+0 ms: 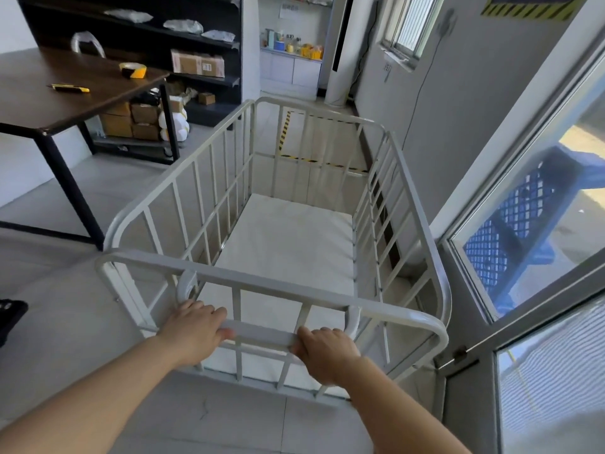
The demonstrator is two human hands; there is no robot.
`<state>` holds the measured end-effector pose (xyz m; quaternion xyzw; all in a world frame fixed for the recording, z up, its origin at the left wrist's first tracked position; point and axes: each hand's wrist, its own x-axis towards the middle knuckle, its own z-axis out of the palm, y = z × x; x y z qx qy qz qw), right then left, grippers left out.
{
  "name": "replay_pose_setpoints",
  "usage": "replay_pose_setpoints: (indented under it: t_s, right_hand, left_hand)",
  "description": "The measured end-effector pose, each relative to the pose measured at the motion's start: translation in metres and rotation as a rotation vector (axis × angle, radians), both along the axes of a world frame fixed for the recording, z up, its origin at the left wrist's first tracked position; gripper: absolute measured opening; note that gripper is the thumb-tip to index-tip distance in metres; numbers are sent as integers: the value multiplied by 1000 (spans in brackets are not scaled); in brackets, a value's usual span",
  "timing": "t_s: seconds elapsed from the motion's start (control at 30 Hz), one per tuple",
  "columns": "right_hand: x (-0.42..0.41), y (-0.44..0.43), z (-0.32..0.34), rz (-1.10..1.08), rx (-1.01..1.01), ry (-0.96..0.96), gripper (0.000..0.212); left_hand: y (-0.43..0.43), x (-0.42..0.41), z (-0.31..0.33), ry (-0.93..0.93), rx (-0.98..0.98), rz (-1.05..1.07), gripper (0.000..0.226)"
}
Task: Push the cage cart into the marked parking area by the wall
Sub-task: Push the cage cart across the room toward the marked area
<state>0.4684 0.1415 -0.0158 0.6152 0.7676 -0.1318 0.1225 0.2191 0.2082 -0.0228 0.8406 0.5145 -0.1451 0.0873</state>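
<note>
Hands on cart: left hand and right hand each grasp the handle bar at the near end of the cage cart. Cart stands beside the wall, its far end before the striped floor tape.

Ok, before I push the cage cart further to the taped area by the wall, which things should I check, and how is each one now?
1. Both hands on the handle bar: left hand and right hand grip it. Ok.
2. Cage cart empty, nothing to fall. Ok.
3. Cart pointed at the taped area: roughly in line. Ok.
4. Floor inside the tape free: seen only through the bars. Cannot tell.
5. Gap to the glass door on the right: looks narrow. Not ok.
6. Wheels: hidden. Cannot tell.
</note>
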Motion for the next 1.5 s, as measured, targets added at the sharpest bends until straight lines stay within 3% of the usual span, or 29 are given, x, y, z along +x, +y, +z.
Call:
replay_pose_setpoints:
  t_s: [0.67,1.5]
  right_hand:
    - [61,126,-9,-9,74,-47,43]
    - [91,368,-10,-97,38,-30,44]
  left_hand:
    - [125,63,-5,8,92,-8,47]
    - [373,97,-8,15,131,-43,46]
